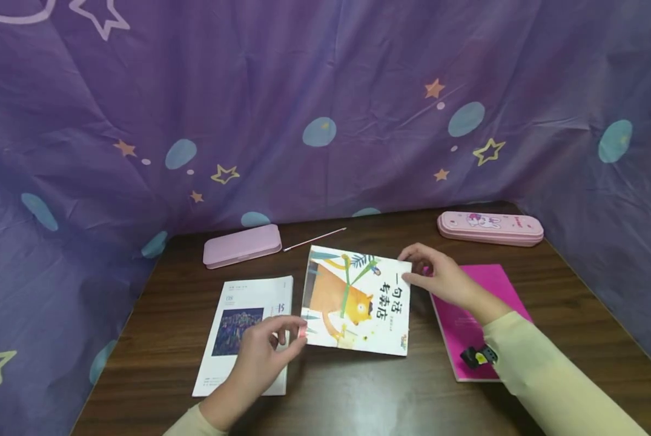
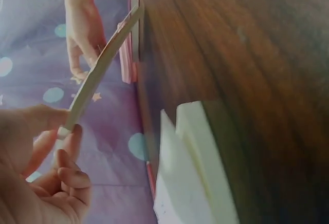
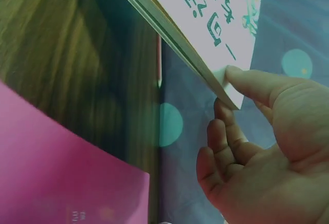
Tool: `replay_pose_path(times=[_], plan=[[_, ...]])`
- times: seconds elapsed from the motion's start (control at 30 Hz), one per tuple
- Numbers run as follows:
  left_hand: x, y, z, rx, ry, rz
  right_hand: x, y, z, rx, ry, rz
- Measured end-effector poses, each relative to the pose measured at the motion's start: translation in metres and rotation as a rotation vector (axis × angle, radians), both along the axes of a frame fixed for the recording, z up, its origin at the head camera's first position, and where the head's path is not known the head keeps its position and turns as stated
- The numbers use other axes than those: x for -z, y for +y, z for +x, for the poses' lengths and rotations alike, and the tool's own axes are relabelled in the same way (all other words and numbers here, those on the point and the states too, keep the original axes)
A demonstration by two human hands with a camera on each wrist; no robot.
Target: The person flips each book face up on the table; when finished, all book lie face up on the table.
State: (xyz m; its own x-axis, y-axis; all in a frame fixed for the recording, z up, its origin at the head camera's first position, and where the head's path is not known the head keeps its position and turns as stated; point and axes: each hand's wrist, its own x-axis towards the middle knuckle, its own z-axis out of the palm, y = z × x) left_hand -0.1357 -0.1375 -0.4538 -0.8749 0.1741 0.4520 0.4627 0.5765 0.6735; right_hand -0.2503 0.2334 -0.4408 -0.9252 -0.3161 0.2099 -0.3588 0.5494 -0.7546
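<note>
A white picture book (image 1: 358, 303) with an orange bear-like animal on its cover is tilted above the table between both hands. My left hand (image 1: 267, 348) pinches its lower left corner; the left wrist view shows the thumb and fingers around the book's edge (image 2: 97, 72). At the upper right corner, my right hand (image 1: 439, 275) pinches the book, thumb on the cover and fingers beneath in the right wrist view. Under the left hand lies a white book (image 1: 249, 290) with a dark picture. Below the right forearm is a magenta book (image 1: 489, 281).
At the back left of the wooden table (image 1: 151, 321) are a plain pink case (image 1: 243, 245) and a thin pink stick (image 1: 314, 240). A pink pencil case (image 1: 491, 229) with a cartoon print stands at the back right. A purple patterned cloth (image 1: 281, 91) hangs behind.
</note>
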Motion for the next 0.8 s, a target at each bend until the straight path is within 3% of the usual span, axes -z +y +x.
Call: replay_pose_path(times=[0.1, 0.2, 0.33, 0.53, 0.8], plan=[[0.001, 0.002, 0.002, -0.016, -0.171, -0.028, 0.004, 0.001, -0.001, -0.011, -0.002, 0.021], [0.003, 0.004, 0.003, 0.001, -0.273, -0.06, 0.009, 0.001, -0.004, -0.014, -0.007, 0.026], [0.006, 0.007, 0.003, 0.031, -0.326, -0.092, 0.013, -0.002, -0.009, -0.022, -0.035, 0.044], [0.014, 0.009, 0.003, 0.065, -0.378, -0.14, 0.018, -0.009, -0.015, -0.036, -0.076, 0.157], [0.018, 0.013, 0.004, 0.119, -0.458, -0.211, 0.026, -0.018, -0.021, -0.046, 0.0, 0.295]])
